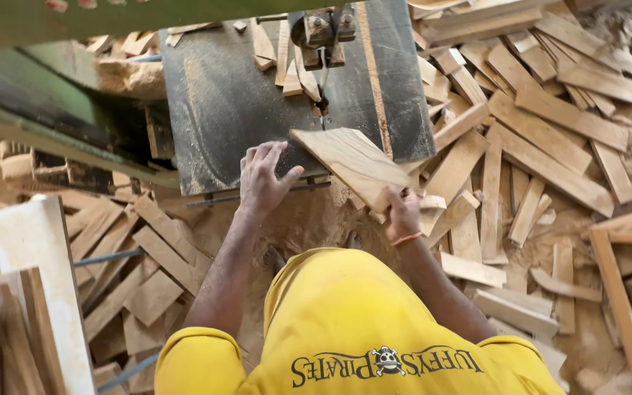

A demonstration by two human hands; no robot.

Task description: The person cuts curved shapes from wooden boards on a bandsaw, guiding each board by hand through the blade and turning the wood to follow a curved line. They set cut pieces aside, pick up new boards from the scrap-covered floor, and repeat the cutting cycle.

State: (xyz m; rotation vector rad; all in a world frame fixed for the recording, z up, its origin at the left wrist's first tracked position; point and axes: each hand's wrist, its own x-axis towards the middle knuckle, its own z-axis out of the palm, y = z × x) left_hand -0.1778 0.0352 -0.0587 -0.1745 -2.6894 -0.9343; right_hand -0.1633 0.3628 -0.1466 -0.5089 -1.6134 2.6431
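Observation:
A flat pale wooden board (352,161) lies tilted across the near edge of a dark metal saw table (221,102), its far edge close to the thin band-saw blade (324,80). My right hand (402,212) grips the board's near corner, off the table's edge. My left hand (263,178) rests with fingers spread on the table's near edge, just left of the board, thumb pointing toward it. A yellow shirt (345,329) fills the bottom of the view.
Small offcuts (287,62) lie on the table by the blade guide (323,29). Heaps of cut wooden slats (543,139) cover the floor to the right, more scraps (140,271) to the left. A green machine frame (53,102) stands at upper left. Sawdust covers the ground.

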